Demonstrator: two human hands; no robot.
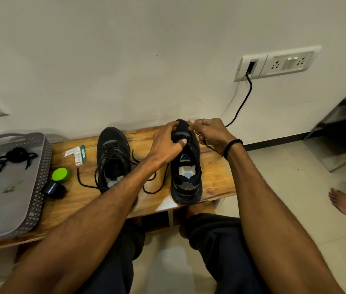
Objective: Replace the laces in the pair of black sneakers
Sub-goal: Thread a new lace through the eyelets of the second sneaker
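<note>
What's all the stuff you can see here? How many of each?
bench: one, brown wood, against wall
tray: one, grey, left end of bench
left sneaker: one, black, middle of bench
right sneaker: one, black, right end of bench
spare laces: one bundle, black, in tray
small packs: a few, white, beside left sneaker
round thing: one, green, by tray
small object: one, black, by tray
socket panel: one, white, on wall
cable: one, black, plugged into wall
left hand: one, holds right sneaker
right hand: one, pinches lace, black wristband
</note>
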